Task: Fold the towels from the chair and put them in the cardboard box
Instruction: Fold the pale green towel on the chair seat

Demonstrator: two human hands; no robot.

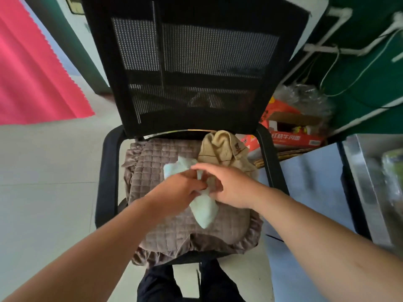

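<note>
Working mid-frame, the left hand [181, 188] is pinching the pale blue towel [202, 211] while the right hand [231, 186] is curling its fingers [214, 185] on it, over the quilted chair [163, 192]. Looks like early days: a beige towel [222, 149] is waiting behind, unfolded. An orange cardboard box [290, 136] is sitting right of the chair on pale floor tiles [43, 171].

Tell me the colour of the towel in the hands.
Pale mint towel, clearest in the head view.
</note>
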